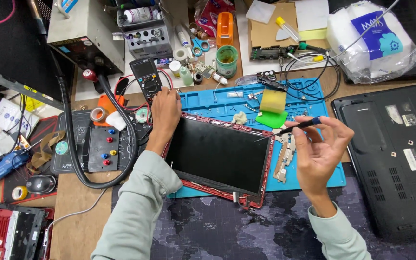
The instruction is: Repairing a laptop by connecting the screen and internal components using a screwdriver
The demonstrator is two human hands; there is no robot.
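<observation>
We have a laptop screen panel (217, 154) lying dark-face-up in its red lid frame (266, 166) on a blue work mat (309, 96), middle of the desk (73, 216). Left hand (164, 113) rests flat on the panel's upper left corner, fingers spread, pressing rather than gripping anything. Right hand (321, 147) pinches a thin screwdriver (297, 126) with a blue-and-black handle, tip aimed at the panel's upper right corner, just off the edge.

Step in hand, as we judge it: working the fastening at that right corner while the left hand steadies the panel. Next move likely calls for a fine tip placement on a small screw or clip, with the panel kept from sliding; we can't see the screw itself.

Around: a metal hinge bracket (284, 156) lies on the mat just right of the frame, close under the tool. Yellow sponge (272, 100) on a green pad above. Multimeter (146, 77) just above the left hand, black hose (75, 159) looping left, laptop base (391, 154) upside down at right, well apart. The bracket and loose bits near the corner crowd the tool's approach; red frame edge also sits close.
</observation>
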